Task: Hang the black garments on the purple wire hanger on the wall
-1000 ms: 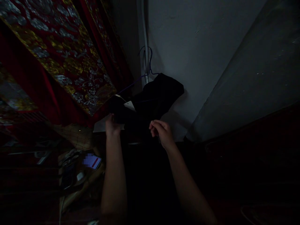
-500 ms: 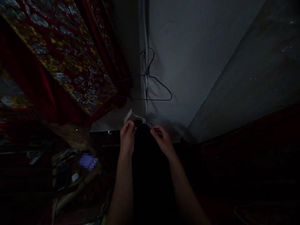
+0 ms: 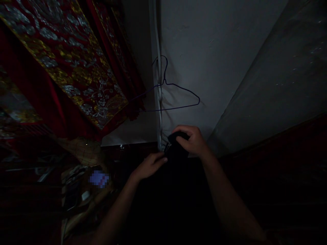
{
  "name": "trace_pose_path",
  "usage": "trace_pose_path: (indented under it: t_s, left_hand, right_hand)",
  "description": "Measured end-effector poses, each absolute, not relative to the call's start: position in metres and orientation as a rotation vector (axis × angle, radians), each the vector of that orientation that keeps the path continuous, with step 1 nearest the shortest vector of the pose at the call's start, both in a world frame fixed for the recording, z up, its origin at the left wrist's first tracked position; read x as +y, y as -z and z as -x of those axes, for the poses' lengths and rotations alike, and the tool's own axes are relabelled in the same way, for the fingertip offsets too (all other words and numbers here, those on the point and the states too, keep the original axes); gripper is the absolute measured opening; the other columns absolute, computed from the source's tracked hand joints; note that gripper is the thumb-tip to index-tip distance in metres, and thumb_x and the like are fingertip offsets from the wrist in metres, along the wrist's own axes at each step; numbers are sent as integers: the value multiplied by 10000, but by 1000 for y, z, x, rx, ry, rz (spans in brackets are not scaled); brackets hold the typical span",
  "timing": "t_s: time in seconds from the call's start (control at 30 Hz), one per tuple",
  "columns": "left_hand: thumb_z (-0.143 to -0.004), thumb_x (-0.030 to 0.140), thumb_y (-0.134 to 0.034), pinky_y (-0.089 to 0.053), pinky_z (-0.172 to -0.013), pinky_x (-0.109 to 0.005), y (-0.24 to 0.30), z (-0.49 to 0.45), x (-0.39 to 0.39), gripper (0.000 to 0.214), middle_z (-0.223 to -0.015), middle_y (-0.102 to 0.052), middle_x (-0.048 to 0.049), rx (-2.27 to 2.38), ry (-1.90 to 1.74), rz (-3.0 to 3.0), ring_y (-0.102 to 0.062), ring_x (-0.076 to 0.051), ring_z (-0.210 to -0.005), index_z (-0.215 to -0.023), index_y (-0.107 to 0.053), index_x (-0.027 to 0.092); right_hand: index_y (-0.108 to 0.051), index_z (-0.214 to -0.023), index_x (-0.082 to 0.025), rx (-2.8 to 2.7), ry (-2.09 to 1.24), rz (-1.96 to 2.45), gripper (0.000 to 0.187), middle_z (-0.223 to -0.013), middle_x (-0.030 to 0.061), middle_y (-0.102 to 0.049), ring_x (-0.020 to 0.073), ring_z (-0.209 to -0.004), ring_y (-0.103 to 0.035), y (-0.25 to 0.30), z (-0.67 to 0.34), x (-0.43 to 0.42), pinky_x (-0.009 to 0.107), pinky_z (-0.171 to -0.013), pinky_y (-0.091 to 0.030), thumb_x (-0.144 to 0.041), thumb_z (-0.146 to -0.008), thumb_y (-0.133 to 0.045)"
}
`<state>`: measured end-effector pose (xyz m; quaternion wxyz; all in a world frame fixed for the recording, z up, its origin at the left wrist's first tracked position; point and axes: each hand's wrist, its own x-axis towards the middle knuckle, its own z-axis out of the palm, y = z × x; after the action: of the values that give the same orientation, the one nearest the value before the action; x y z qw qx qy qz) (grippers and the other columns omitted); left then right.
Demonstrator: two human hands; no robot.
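A black garment [image 3: 176,190] hangs down between my arms; its outline melts into the dark and its exact kind cannot be made out. My right hand [image 3: 192,141] grips a bunched upper edge of it, thumb below and fingers curled over the top. Lower and to the left, my left hand [image 3: 153,165] has thumb and fingers pinched at the garment's edge. A small, thin, shiny piece [image 3: 167,147] shows between the hands, too dim to name. Above them, a dark purple wire hanger [image 3: 181,108] hangs bare by its hook from a pale cable.
The pale cable [image 3: 157,41] runs down a grey wall [image 3: 204,51]. Red cloth with gold and silver embroidery [image 3: 76,68] hangs at the upper left. Below it lie a blurred blue item [image 3: 99,179] and a small white object [image 3: 86,195]. A clear plastic sheet [image 3: 276,75] covers the right side.
Both hands have shifted: the right one moved right and now grips the bunched cloth, the left one sits lower. The hanger has turned slightly. A pale tag near the left hand is out of sight.
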<state>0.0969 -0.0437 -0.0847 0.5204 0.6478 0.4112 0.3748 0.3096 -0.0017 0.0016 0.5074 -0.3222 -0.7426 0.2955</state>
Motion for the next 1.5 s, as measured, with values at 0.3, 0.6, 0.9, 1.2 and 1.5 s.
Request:
trace_pose_path:
  t_s: [0.3,0.6,0.9,1.2,1.5]
  left_hand:
    - [-906,575,-597,-428,-1036,-349,99,-95,-15,439,-1149,-685,-83,1006,-1213,-1453,-614,-229,-1120,-1103,-652,186]
    - [-841,673,-593,-304,-1211,-465,119,-100,-21,664,-1376,-643,-97,915,-423,-1633,-512,-313,-1357,-1326,-631,221]
    - [-967,530,-480,-514,-971,-408,71,-17,-15,477,-1214,-723,-125,1406,-483,-2122,-687,-281,-1084,-1222,-676,178]
    - [-962,356,-418,-504,-784,-357,-5,30,36,374,-897,-755,-141,1907,-263,-2564,-703,-268,-836,-900,-738,173]
    - [-916,438,-470,-520,-855,-354,-46,0,36,378,-1025,-755,-117,1895,-919,-2345,-694,-256,-905,-1001,-702,151]
  right_hand:
    - [-769,-1013,-208,-1943,-1065,675,338,-701,18,-662,200,-771,-650,-19,-311,-4,343,-822,-511,-402,-958,-498]
    - [-525,-596,-189,-1634,-878,905,393,-569,-25,-439,114,-545,-418,0,-312,12,252,-537,-358,-502,-812,-626]
    - [-567,-721,-203,-1181,-795,1000,383,-654,-11,-539,140,-601,-493,17,-342,84,251,-554,-396,-576,-718,-654]
    - [-578,-700,-198,-1729,-708,1063,434,-705,28,-596,200,-736,-569,24,-313,168,303,-674,-441,-628,-761,-588]
    - [-493,-584,-194,-1689,-640,1167,484,-549,-31,-401,104,-529,-363,9,-372,128,257,-496,-249,-619,-763,-640]
